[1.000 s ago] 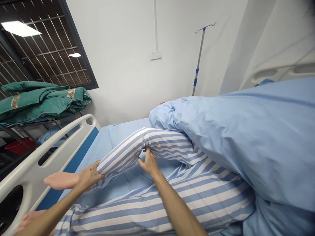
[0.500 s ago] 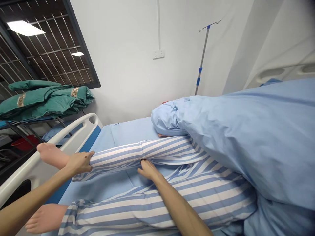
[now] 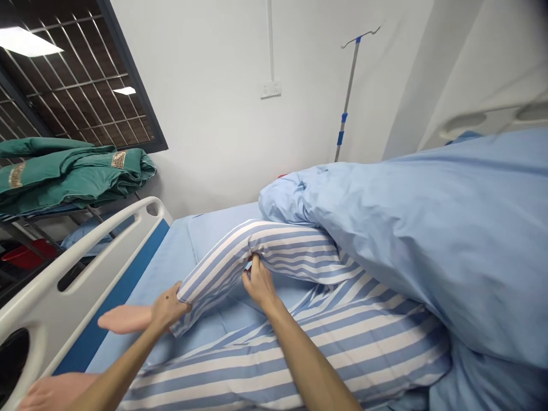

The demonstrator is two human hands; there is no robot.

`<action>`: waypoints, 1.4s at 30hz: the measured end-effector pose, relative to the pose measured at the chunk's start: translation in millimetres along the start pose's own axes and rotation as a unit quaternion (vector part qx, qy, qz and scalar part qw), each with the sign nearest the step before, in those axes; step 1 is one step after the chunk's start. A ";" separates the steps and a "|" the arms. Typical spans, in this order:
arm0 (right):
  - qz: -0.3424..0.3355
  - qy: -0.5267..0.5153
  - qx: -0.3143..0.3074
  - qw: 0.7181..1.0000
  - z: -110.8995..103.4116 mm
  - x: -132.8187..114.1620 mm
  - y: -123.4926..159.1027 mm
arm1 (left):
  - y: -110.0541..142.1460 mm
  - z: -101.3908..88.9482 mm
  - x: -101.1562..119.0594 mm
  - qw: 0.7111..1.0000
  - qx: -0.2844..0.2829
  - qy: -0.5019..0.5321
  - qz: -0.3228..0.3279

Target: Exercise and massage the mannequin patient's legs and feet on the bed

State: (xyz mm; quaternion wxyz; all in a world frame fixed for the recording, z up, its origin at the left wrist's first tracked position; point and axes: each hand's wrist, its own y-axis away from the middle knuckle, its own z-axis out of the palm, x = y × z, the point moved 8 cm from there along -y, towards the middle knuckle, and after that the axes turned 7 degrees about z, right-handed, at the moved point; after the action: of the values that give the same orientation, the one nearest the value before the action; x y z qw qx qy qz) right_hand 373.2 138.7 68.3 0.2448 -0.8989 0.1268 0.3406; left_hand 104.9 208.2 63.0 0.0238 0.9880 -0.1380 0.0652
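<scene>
A leg in blue-and-white striped trousers (image 3: 218,262) is bent at the knee and raised off the sheet. My left hand (image 3: 169,308) is wrapped round its ankle at the trouser cuff, just above the smooth pink foot (image 3: 124,318), which looks like a manikin's. Behind the knee, my right hand (image 3: 260,281) holds the leg from below, its fingertips hidden under the cloth. The other striped leg (image 3: 240,365) lies straight on the bed nearer to me, its pink foot (image 3: 55,391) partly behind my left forearm. A pale blue quilt (image 3: 385,228) covers the upper body.
The bed's white and blue footboard (image 3: 107,240) stands at the left. Beyond it, folded green bedding (image 3: 81,171) lies on a rack above a red basin (image 3: 28,254). An IV pole (image 3: 349,91) rises by the wall behind the bed.
The far leg has gone from nearly straight to bent. Its knee has risen and its foot has come right, away from the footboard, with my left hand on the ankle.
</scene>
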 end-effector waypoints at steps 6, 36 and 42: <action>0.008 -0.044 0.086 0.995 -16.4 6.7 -1.4 | -0.6 37.0 66.7 0.991 0.032 0.128 -0.021; 0.133 -0.475 -0.218 0.842 51.5 3.0 25.1 | 29.6 -33.5 -44.3 0.984 -0.020 -0.154 0.085; 0.167 -0.487 -0.253 0.819 56.8 1.5 28.7 | 20.4 -31.2 -61.2 0.974 -0.010 -0.181 0.137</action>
State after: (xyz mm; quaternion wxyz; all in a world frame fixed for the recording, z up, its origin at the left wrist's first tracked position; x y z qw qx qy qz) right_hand 331.7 144.2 20.3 -0.0219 -0.6113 0.0487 0.7896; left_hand 37.1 207.1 86.2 -0.0007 0.9547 -0.2750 -0.1137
